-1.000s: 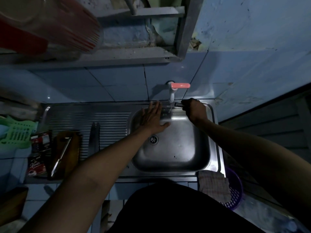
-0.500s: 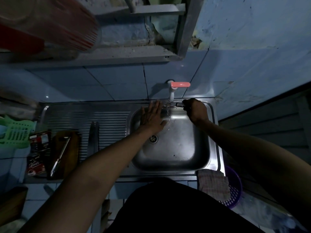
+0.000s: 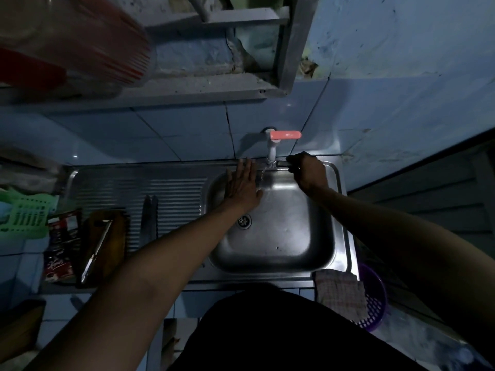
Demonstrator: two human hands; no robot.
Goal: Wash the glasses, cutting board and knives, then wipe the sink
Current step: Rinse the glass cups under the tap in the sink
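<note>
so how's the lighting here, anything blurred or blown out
Head view: dim and blue-tinted overall; the sink basin catches soft glare; the tap's pink handle is the brightest spot; the red-striped container at top left is out of focus; wide-angle bending shows at the edges.

I'm holding my flat left hand [image 3: 242, 184] under the tap [image 3: 273, 145], my right hand [image 3: 308, 172] gripping a knife [image 3: 282, 164] over the sink [image 3: 340, 199].

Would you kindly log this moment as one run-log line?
stage: rinsing knife | left hand: flat, fingers straight, beside stream | right hand: grips knife under tap | sink: unwiped
</note>
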